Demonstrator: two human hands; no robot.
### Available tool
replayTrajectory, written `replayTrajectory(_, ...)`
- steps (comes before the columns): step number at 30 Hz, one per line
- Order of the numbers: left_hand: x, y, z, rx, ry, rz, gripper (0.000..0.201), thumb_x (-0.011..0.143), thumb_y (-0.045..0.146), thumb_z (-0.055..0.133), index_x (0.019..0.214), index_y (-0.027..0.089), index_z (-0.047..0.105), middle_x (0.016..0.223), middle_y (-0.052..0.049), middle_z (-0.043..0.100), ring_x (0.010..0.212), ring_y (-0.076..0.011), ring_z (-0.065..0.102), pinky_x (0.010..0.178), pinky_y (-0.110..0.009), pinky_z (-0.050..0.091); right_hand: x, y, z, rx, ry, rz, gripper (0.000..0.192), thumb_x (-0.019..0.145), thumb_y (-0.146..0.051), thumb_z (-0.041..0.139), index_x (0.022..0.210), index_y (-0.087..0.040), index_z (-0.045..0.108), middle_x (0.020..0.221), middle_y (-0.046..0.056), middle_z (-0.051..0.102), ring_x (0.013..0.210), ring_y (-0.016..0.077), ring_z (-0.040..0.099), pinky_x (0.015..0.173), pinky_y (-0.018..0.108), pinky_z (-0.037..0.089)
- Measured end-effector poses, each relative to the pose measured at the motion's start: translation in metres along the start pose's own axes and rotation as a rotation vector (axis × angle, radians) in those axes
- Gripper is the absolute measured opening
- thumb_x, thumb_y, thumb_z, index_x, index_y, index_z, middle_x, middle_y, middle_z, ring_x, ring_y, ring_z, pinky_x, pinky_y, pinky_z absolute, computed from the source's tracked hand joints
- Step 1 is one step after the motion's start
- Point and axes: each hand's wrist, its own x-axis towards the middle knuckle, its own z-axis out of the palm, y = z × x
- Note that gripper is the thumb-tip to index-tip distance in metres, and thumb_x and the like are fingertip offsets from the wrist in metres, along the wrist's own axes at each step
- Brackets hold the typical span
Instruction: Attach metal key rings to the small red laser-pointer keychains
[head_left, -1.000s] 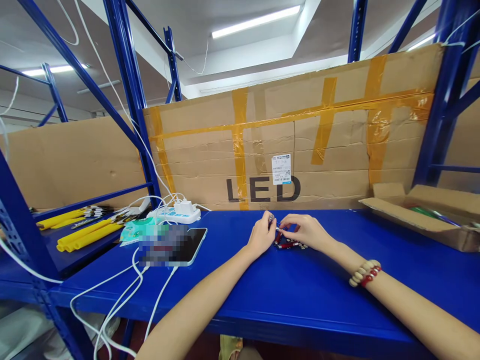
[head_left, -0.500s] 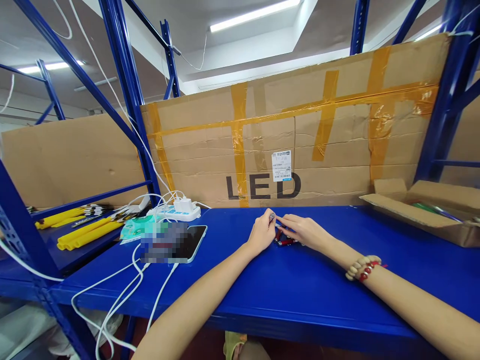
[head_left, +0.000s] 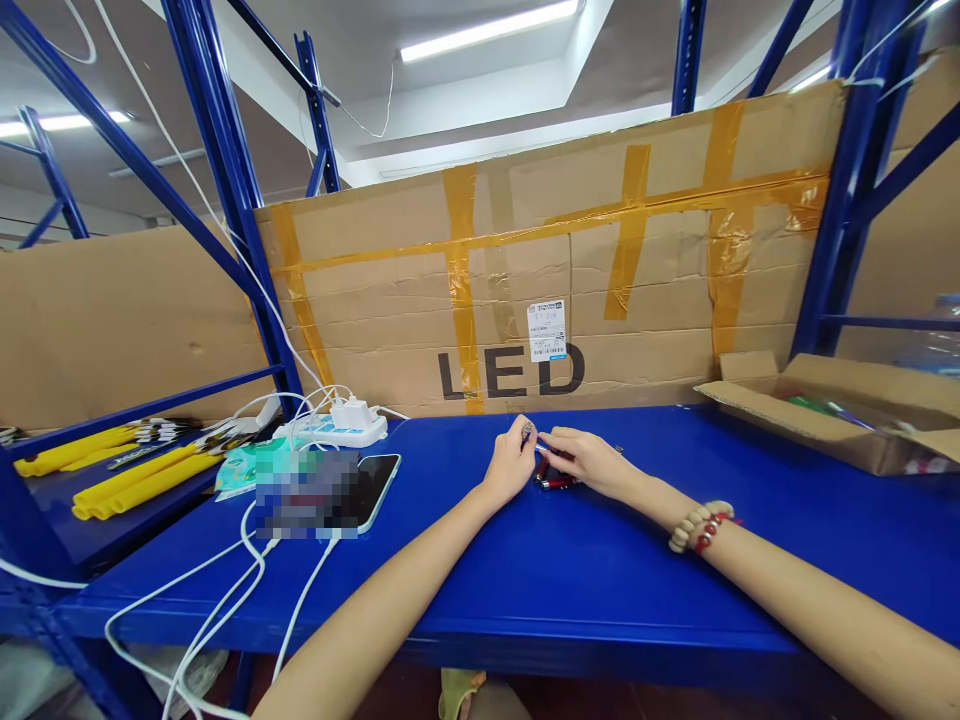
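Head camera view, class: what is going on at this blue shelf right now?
A person works at a blue metal shelf with both bare hands. The left hand pinches a small silvery-tipped cylinder upright, and the right hand meets it at the fingertips. A few small red and black cylinders lie on the shelf between and under the hands. Beside them lie a dark phone and a white power strip; an open cardboard box sits far right.

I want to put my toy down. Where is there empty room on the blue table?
Bare blue shelf top lies between the two forearms, and between the right hand and the open cardboard box. It is crowded by the black phone, white cables and small red pieces.
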Motion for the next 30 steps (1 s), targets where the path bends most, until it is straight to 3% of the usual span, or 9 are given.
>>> replayTrajectory(8, -0.001, 0.002, 0.002, -0.005, -0.008, -0.023, 0.018, 0.086, 0.027, 0.035, 0.070, 0.019, 0.037, 0.061, 0.005, 0.042, 0.057, -0.0087, 0.041, 0.057, -0.020, 0.030, 0.002, 0.004, 0.005, -0.022, 0.078, 0.010, 0.034, 0.092, -0.032, 0.032, 0.080, -0.016, 0.059, 0.068, 0.005, 0.054, 0.064, 0.0151, 0.049, 0.060, 0.025, 0.039)
replayTrajectory(14, -0.004, 0.003, 0.003, 0.028, -0.032, -0.097, 0.015, 0.086, 0.036, 0.038, 0.085, 0.021, 0.039, 0.064, 0.005, 0.045, 0.059, -0.0101, 0.045, 0.059, -0.021, 0.034, 0.001, 0.009, -0.002, -0.061, 0.243, 0.071, 0.035, 0.092, -0.034, 0.031, 0.097, -0.013, 0.059, 0.073, 0.007, 0.056, 0.068, 0.0170, 0.052, 0.062, 0.028, 0.042)
replayTrajectory(18, -0.004, 0.002, 0.005, 0.090, -0.145, -0.055, 0.018, 0.089, 0.033, 0.029, 0.091, 0.021, 0.042, 0.075, 0.000, 0.053, 0.070, -0.0142, 0.053, 0.067, -0.026, 0.040, 0.001, 0.007, -0.006, -0.065, 0.334, 0.096, 0.033, 0.092, -0.033, 0.031, 0.102, -0.015, 0.057, 0.073, 0.006, 0.055, 0.069, 0.0170, 0.053, 0.063, 0.028, 0.044)
replayTrajectory(24, -0.004, 0.002, 0.006, 0.026, -0.170, 0.103, 0.025, 0.089, 0.025, 0.030, 0.109, 0.020, 0.043, 0.114, -0.008, 0.053, 0.105, -0.0183, 0.050, 0.090, -0.032, 0.037, 0.003, 0.006, -0.001, -0.132, 0.295, 0.012, 0.035, 0.093, -0.033, 0.028, 0.106, -0.015, 0.056, 0.077, 0.007, 0.056, 0.072, 0.0177, 0.054, 0.063, 0.028, 0.046)
replayTrajectory(26, -0.003, 0.001, 0.007, 0.022, -0.161, 0.083, 0.023, 0.089, 0.026, 0.030, 0.105, 0.020, 0.045, 0.107, -0.007, 0.056, 0.099, -0.0182, 0.053, 0.087, -0.031, 0.039, 0.003, 0.007, 0.000, -0.150, 0.286, 0.017, 0.035, 0.093, -0.034, 0.028, 0.105, -0.016, 0.056, 0.079, 0.007, 0.057, 0.073, 0.0177, 0.055, 0.063, 0.028, 0.047)
replayTrajectory(30, -0.002, -0.003, 0.007, 0.026, -0.103, -0.072, 0.019, 0.089, 0.030, 0.030, 0.082, 0.019, 0.044, 0.069, 0.001, 0.054, 0.066, -0.0139, 0.053, 0.066, -0.026, 0.041, 0.001, 0.010, 0.001, -0.177, 0.255, 0.046, 0.032, 0.092, -0.030, 0.030, 0.105, -0.016, 0.056, 0.080, 0.008, 0.058, 0.076, 0.0184, 0.056, 0.065, 0.029, 0.048)
